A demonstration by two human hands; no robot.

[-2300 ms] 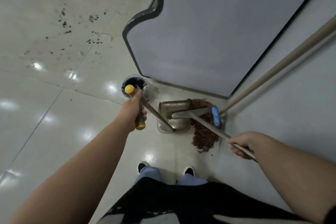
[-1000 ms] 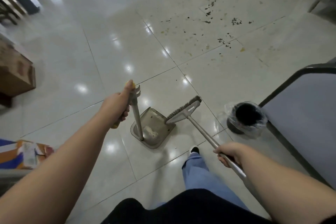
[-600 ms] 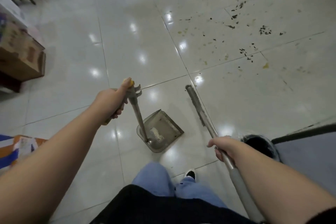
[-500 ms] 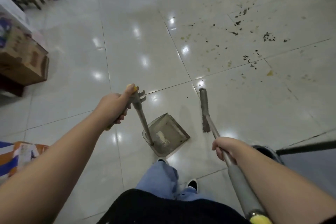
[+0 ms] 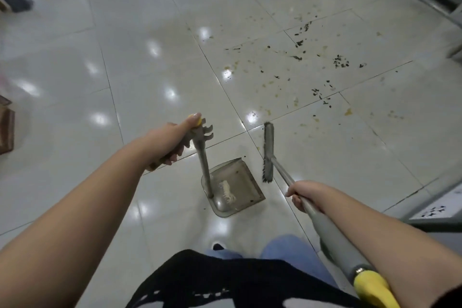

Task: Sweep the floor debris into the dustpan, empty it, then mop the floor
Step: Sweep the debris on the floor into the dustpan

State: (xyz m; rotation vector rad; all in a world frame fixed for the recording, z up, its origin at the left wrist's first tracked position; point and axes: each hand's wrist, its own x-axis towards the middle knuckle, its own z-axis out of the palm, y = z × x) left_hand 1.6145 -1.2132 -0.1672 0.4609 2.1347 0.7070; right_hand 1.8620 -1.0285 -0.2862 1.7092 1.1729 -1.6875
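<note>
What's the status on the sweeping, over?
Left hand grips dustpan handle, right hand grips broom. Debris unswept, ahead right. Path open.

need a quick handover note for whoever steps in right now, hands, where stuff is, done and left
Left hand grips the dustpan handle; pan is near the feet.
Right hand grips the broom shaft; the head is just beyond the pan.
Debris is scattered on the tiles ahead to the right, unswept.
Done: tools in hand.
Left: sweep debris into the pan, empty it, then mop. No bin or mop in view.
</note>
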